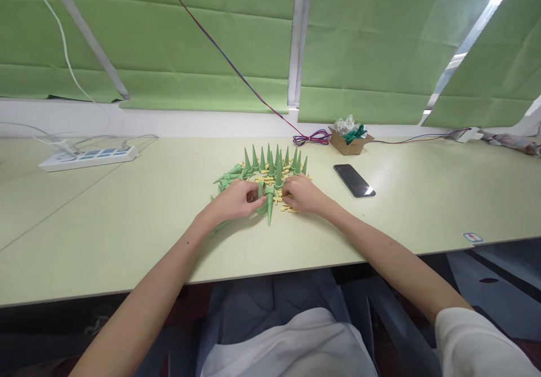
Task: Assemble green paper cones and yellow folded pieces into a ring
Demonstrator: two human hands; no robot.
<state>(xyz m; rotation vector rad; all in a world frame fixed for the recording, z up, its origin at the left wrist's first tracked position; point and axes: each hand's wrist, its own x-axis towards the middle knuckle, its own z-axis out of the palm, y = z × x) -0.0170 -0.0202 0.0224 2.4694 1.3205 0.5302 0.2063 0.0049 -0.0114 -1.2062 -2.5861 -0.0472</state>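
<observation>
My left hand (236, 200) is closed, thumb and fingers around a green plastic spike (261, 203) held close to the table. Just right of it, another green spike (269, 207) lies with its tip toward me. My right hand (305, 194) is curled in a pinch over the small yellow plastic pieces (277, 200); what is between its fingertips is hidden. Behind both hands, several green spikes (271, 165) stand upright on their wide ends, with more yellow pieces scattered among them. Other spikes (230, 175) lie in a heap behind my left hand, partly covered by it.
A black phone (354, 180) lies on the pale table (139, 236) to the right. Behind it sits a small cardboard box (349, 143) with plastic wrap and green material, beside a bundled red-and-blue cable (311, 137). A white power strip (88, 157) is at the left.
</observation>
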